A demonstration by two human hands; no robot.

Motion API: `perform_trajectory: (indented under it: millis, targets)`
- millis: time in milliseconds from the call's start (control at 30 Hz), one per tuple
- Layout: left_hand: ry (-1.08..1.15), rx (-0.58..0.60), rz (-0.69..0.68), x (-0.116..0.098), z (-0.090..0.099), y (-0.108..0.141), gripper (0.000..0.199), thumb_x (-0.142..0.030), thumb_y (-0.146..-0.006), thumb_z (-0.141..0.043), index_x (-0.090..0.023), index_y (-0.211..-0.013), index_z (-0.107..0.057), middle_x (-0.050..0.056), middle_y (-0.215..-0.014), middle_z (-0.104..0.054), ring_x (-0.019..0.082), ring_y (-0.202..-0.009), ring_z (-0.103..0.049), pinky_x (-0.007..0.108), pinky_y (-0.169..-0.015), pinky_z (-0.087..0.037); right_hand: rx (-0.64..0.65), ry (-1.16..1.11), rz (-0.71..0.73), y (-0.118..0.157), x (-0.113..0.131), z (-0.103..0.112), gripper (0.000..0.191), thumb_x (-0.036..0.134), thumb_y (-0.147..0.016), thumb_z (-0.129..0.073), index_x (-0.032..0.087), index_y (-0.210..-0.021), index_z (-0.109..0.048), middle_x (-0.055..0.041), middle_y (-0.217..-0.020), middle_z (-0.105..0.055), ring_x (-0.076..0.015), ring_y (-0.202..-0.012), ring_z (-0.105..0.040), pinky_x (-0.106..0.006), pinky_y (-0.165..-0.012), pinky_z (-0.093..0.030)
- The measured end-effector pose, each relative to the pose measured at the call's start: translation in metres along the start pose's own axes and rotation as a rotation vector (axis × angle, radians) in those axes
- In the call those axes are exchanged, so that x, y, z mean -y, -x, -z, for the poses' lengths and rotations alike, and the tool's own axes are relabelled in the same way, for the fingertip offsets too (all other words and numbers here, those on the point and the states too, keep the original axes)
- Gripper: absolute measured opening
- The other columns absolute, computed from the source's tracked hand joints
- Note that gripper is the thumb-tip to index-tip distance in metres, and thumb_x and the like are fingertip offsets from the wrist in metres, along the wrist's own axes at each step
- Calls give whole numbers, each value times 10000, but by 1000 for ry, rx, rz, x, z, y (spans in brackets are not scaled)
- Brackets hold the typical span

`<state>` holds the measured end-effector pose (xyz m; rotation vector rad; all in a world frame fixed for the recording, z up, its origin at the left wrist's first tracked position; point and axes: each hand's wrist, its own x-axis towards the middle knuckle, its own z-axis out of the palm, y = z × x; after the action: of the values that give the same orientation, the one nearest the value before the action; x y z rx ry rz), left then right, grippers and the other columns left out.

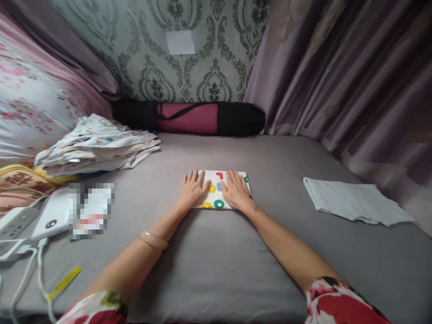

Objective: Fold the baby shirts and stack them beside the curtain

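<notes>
A folded white cloth with colourful letter-like prints lies flat on the grey bed sheet. My left hand rests palm down on its left side, fingers stretched out and pointing away from me. On the cloth's right side my right hand lies flat in the same way, fingers slightly apart. Between the two hands, red, yellow, blue and green prints show. The parts of the cloth under both palms are hidden. Neither hand grips anything.
A folded pale grey cloth lies at the right. Rumpled printed fabric is heaped at the left, above a power strip, a white power bank and cables. A black and maroon bag lies along the wall.
</notes>
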<state>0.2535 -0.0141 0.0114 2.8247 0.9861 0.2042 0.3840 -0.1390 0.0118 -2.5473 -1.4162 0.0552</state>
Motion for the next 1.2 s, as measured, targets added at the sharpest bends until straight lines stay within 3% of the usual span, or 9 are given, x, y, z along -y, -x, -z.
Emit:
perform_trajectory:
  millis: [200, 433, 533, 633, 733, 800, 1200]
  targets:
    - [18, 23, -2, 4, 2, 1, 619, -505, -979, -237, -158, -1483, -329, 159, -1550, -321, 326, -1435, -266, 523, -1153, -188, -25, 28, -71, 2, -12, 3, 607, 395, -994, -265, 41, -1483, -326, -167, -1556, -290, -281, -1438, -240, -419, -1174, -153]
    - [-44, 18, -72, 12, 7, 2, 608, -494, -979, -256, -155, -1474, -351, 165, -1550, -319, 345, -1452, -214, 553, -1155, -158, 56, 47, -103, 10, -39, 14, 591, 371, -1002, -221, 57, -1496, -297, -141, -1566, -275, -268, -1439, -238, -445, -1172, -160]
    - [-93, -1, -70, -4, 12, 6, 578, -440, -986, -263, -91, -1420, -418, 208, -1533, -329, 347, -1457, -200, 558, -1161, -137, 57, 78, -93, 12, -39, 18, 578, 335, -995, -240, 26, -1475, -331, -162, -1554, -295, -288, -1437, -238, -467, -1171, -159]
    - [-66, -19, -111, -35, 10, 14, 554, -409, -993, -241, -74, -1375, -461, 208, -1519, -356, 326, -1454, -223, 528, -1166, -167, 16, 84, -70, 12, -27, 19, 558, 274, -978, -259, 13, -1462, -353, -170, -1554, -293, -282, -1446, -216, -448, -1177, -148]
    - [-28, -21, -196, -59, 1, 21, 555, -385, -997, -218, -78, -1420, -407, 186, -1532, -344, 306, -1454, -233, 509, -1172, -172, -7, 53, -26, 14, -14, 15, 563, 252, -969, -264, 13, -1474, -331, -156, -1556, -296, -264, -1448, -217, -406, -1180, -159]
    - [-22, -4, -217, -63, -5, 24, 566, -380, -997, -217, -74, -1450, -365, 182, -1546, -317, 300, -1457, -226, 506, -1178, -162, -7, 34, -13, 16, -9, 11, 571, 255, -970, -259, 12, -1483, -311, -145, -1562, -286, -255, -1448, -219, -394, -1182, -159]
    - [-110, 80, -155, -10, 7, 37, 638, -498, -990, -204, -125, -1500, -295, 124, -1587, -239, 260, -1473, -186, 448, -1187, -188, -9, 16, -16, 19, -10, 9, 575, 270, -974, -267, -2, -1478, -318, -159, -1561, -278, -270, -1443, -234, -412, -1189, -157]
